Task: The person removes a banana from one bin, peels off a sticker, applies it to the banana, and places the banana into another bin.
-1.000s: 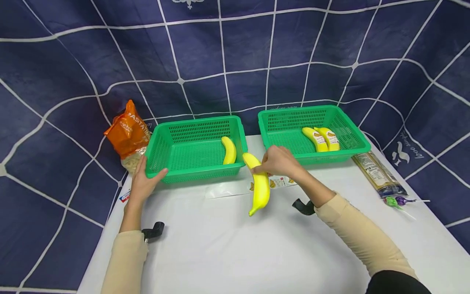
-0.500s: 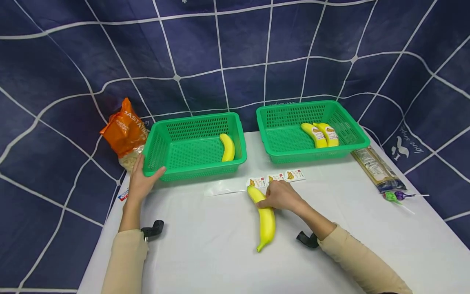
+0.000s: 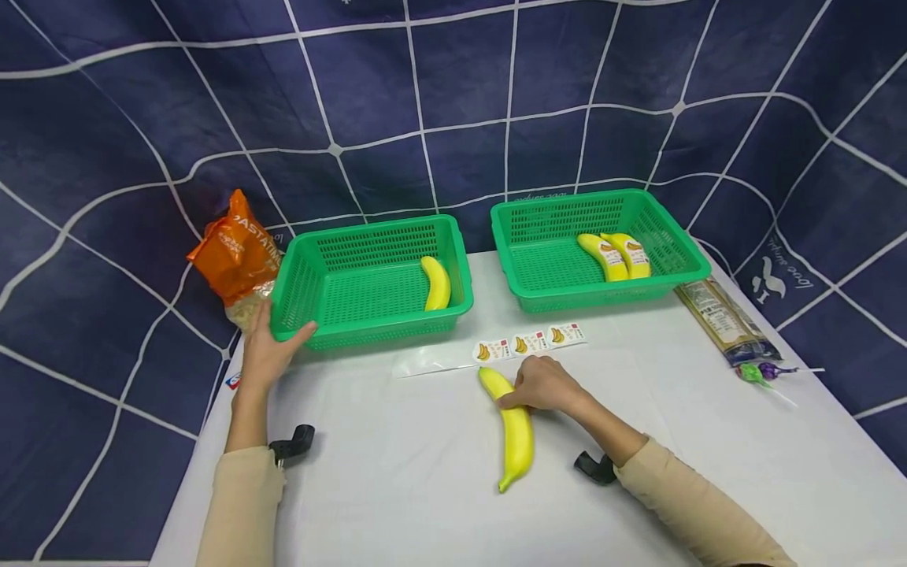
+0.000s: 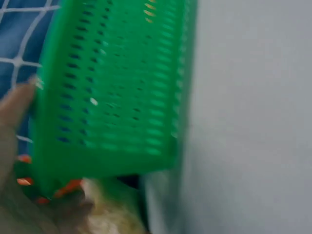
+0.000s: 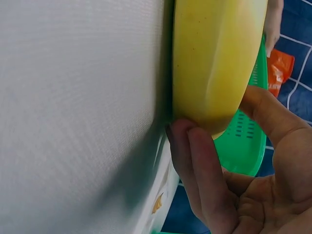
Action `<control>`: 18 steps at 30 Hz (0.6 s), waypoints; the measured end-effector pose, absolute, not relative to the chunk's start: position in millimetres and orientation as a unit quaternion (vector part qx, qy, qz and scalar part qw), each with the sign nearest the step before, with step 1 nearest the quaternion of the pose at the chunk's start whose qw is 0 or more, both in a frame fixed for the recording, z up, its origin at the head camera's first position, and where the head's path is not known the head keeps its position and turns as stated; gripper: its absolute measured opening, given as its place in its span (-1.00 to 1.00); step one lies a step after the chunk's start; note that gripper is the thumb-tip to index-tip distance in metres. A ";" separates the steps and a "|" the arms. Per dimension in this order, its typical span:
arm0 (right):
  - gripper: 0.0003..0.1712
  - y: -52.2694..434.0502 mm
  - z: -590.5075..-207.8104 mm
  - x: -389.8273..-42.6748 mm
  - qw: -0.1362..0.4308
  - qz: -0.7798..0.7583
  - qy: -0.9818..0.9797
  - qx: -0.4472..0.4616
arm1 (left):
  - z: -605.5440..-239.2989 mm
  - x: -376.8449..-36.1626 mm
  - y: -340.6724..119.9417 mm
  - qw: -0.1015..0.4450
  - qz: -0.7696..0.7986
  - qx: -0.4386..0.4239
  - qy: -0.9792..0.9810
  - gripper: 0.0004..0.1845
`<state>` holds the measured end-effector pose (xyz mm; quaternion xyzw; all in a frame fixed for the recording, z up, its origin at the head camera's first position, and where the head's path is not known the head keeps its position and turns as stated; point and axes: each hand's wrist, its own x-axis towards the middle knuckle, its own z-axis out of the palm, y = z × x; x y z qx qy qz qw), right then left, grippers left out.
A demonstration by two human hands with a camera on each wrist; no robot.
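Observation:
On the white table, my right hand [image 3: 546, 386] holds an unlabelled banana [image 3: 520, 441] near its middle. In the right wrist view the thumb is on one side of the banana [image 5: 214, 63] and the fingertips [image 5: 183, 129] on the other, by the tabletop. A strip of banana stickers [image 3: 527, 344] lies just beyond. My left hand [image 3: 268, 354] rests at the near left corner of the left green basket [image 3: 383, 327], fingers fairly straight and spread, thumb by the front rim. One banana [image 3: 437, 283] is in that basket.
The right green basket [image 3: 602, 298] contains two labelled bananas [image 3: 615, 257]. An orange pasta bag [image 3: 237, 252] stands left of the left basket. At right lie a flat package [image 3: 726, 323] and lollipops [image 3: 761, 373]. A dark blue gridded curtain [image 3: 468, 94] borders the table's back.
My right hand has brought the banana down and toward me onto the table, uncovering the sticker strip. The left hand stays at the basket corner. The head view has shifted slightly.

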<state>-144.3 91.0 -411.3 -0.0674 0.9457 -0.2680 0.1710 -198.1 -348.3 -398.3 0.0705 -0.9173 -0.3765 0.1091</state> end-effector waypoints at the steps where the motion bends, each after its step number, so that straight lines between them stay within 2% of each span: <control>1: -0.47 90.8 -411.0 -144.2 0.172 -0.268 0.945 -0.067 | -394.8 -195.7 -345.9 0.114 -0.370 0.075 -0.919 0.10; 3: -0.46 90.6 -410.7 -143.3 0.174 -0.270 0.945 -0.064 | -387.0 -188.7 -337.5 0.127 -0.359 0.082 -0.921 0.08; 6: -0.45 90.6 -411.7 -141.9 0.177 -0.274 0.943 -0.063 | -371.7 -170.3 -312.9 0.176 -0.324 0.084 -0.926 0.02; 10: -0.43 90.8 -412.7 -140.7 0.176 -0.275 0.943 -0.062 | -353.9 -140.8 -263.4 0.230 -0.278 0.035 -0.932 -0.05; 12: -0.44 90.9 -412.7 -140.7 0.177 -0.275 0.943 -0.060 | -350.6 -128.1 -238.9 0.212 -0.265 -0.010 -0.941 -0.06; 18: -0.45 91.8 -410.7 -142.4 0.184 -0.277 0.942 -0.054 | -368.6 -115.9 -184.9 0.077 -0.239 -0.128 -0.959 -0.08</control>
